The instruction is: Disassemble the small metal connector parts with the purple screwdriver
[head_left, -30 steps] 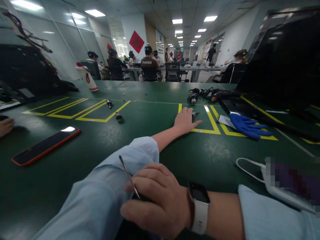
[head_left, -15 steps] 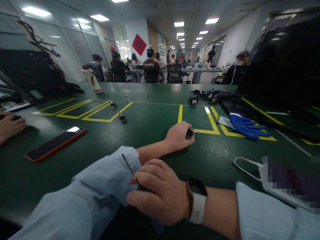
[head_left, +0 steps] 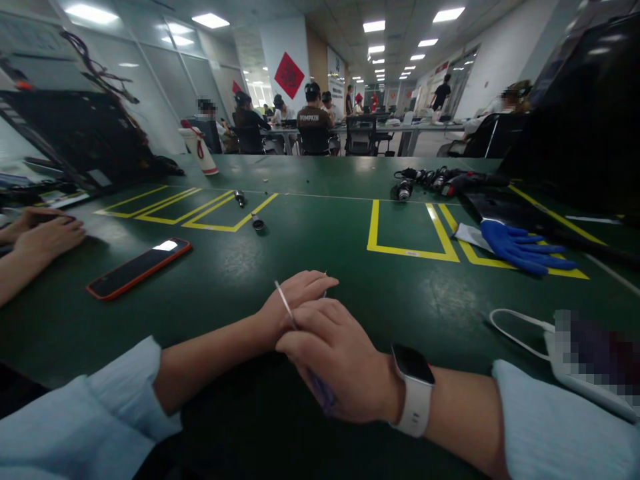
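Observation:
My right hand (head_left: 340, 360) is closed round a screwdriver (head_left: 284, 301). Its thin metal shaft sticks up past the thumb and a purplish handle shows below the palm. Just beyond it, overlapping in view, is my left hand (head_left: 297, 293), palm down, fingers curled over a small hollow metal cylinder (head_left: 325, 283). Only a shiny bit of its rim shows at the fingertips; the fingers hide the rest. On the green table (head_left: 330, 233) lie two small metal parts, one cup-shaped (head_left: 257, 223) and one longer (head_left: 240, 198), by the yellow tape.
A phone in a red case (head_left: 140, 268) lies to the left, near another person's hands (head_left: 47, 237). At right are a blue glove (head_left: 525, 247), a white face mask (head_left: 555, 340) and a coiled dark cable (head_left: 425, 180). A white cup (head_left: 201, 152) stands far left.
My left hand has drawn back from the yellow-taped area toward my right hand, with the cylinder in it. My right hand still holds the screwdriver. The view has shifted a little.

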A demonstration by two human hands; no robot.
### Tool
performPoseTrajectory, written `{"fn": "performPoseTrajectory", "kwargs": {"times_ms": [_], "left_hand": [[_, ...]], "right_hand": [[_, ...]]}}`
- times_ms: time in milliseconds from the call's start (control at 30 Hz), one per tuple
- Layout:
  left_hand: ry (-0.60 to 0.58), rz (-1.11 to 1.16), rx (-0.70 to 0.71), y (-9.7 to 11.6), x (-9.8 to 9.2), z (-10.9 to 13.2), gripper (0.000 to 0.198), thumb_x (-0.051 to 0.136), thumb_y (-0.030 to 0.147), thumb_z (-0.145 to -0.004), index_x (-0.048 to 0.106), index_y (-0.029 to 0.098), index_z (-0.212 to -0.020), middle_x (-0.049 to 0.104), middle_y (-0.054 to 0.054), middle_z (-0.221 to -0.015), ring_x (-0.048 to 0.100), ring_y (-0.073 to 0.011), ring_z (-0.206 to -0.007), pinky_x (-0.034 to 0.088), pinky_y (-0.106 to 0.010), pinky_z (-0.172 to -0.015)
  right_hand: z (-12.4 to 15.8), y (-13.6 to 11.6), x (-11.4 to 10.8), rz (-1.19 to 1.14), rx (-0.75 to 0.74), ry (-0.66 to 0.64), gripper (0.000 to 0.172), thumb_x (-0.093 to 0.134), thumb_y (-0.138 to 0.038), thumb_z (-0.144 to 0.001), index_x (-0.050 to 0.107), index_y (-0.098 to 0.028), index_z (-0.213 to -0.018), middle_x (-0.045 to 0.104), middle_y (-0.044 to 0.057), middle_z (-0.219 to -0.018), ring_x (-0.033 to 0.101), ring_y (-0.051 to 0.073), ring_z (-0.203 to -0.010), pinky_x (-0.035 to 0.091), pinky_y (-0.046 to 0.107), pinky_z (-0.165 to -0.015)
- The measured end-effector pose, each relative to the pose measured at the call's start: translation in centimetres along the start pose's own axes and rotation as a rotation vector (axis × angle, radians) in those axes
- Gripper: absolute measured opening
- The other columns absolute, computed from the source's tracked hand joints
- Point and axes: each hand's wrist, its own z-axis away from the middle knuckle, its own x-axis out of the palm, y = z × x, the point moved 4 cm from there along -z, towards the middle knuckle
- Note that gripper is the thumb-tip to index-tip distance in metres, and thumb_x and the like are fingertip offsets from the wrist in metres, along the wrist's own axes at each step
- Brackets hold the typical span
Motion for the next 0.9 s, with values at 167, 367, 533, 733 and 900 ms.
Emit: {"fn": "performPoseTrajectory", "kwargs": {"times_ms": [167,367,533,733,900], "left_hand": [[-0.06,0.233,-0.266,-0.3,-0.6,-1.0,0.015,0.056,0.017,-0.076,0.059,0.014,-0.091,0.064,-0.006,-0.092,0.061,-0.0193,-0.087,0.05,-0.036,-0.079],[-0.235,0.667,-0.519,-0.5,-1.2,-1.3,0.035,0.07,0.015,-0.066,0.062,0.014,-0.101,0.064,-0.007,-0.102,0.061,-0.021,-0.096,0.048,-0.037,-0.086],[-0.267,0.987,-0.59,-0.6,-1.8,-1.2,0.038,0.055,0.01,-0.078,0.059,0.018,-0.115,0.061,-0.01,-0.119,0.057,-0.02,-0.112,0.044,-0.038,-0.096],[-0.251,1.107,-0.588,-0.9,-1.8,-1.0,0.045,0.049,0.009,-0.082,0.054,0.022,-0.125,0.057,-0.009,-0.129,0.056,-0.0181,-0.115,0.047,-0.034,-0.094],[-0.184,1.218,-0.672,-1.0,-2.1,-1.1,0.04,0.046,0.011,-0.085,0.057,0.02,-0.122,0.055,-0.01,-0.133,0.055,-0.0195,-0.117,0.046,-0.036,-0.096]], "right_hand": [[0.2,2.7,-0.7,-0.26,0.41,0.221,0.016,0.044,-0.01,-0.087,0.054,-0.016,-0.098,0.059,0.008,-0.099,0.055,0.018,-0.096,0.046,0.037,-0.087],[1.0,5.5,-0.1,-0.414,0.765,0.3,0.015,0.048,-0.012,-0.086,0.055,-0.019,-0.096,0.058,0.006,-0.095,0.058,0.018,-0.089,0.049,0.038,-0.082],[1.0,5.7,-0.4,-0.468,0.808,0.306,0.016,0.049,-0.012,-0.084,0.055,-0.019,-0.097,0.058,0.006,-0.096,0.058,0.018,-0.091,0.049,0.038,-0.082],[1.4,6.5,-0.4,-0.482,0.916,0.366,0.014,0.052,-0.014,-0.082,0.056,-0.02,-0.094,0.059,0.005,-0.095,0.058,0.018,-0.089,0.049,0.038,-0.081],[1.8,7.3,-0.3,-0.527,1.026,0.401,0.013,0.052,-0.014,-0.08,0.055,-0.019,-0.091,0.059,0.004,-0.093,0.058,0.017,-0.087,0.049,0.035,-0.08]]}}
